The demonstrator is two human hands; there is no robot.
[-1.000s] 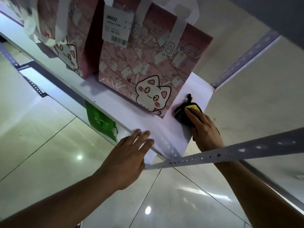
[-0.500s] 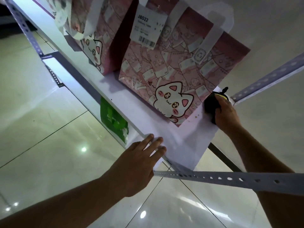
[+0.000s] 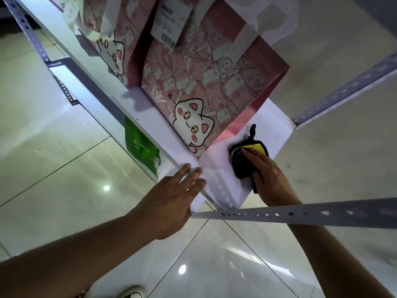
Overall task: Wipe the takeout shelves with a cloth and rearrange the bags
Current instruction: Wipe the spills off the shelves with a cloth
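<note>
Pressing down with our right hand [image 3: 271, 179], we hold the fingers [image 3: 254, 157] close together and flat on the black and yellow cloth [image 3: 250, 157], which lies on the bare end of the white shelf [image 3: 277, 125]. Our left hand [image 3: 171, 198] rests its fingers [image 3: 194, 176], held straight and nearly together, on the shelf's front edge and grips nothing. Just beside the cloth, on the side away from the shelf's end, stands the pink cat bag [image 3: 206, 82], its lower corner close to the cloth but not clearly touching. A second pink bag [image 3: 111, 46] stands beyond it along the shelf. The shelf's long axis runs away from us toward the upper left, so we judge that any further wiping stroke must go that way and meets the bag at once; the left hand is the nearer one to shift it. A perforated metal rail [image 3: 322, 214] crosses in front of our right forearm, and a green bag [image 3: 141, 145] shows below the shelf.
</note>
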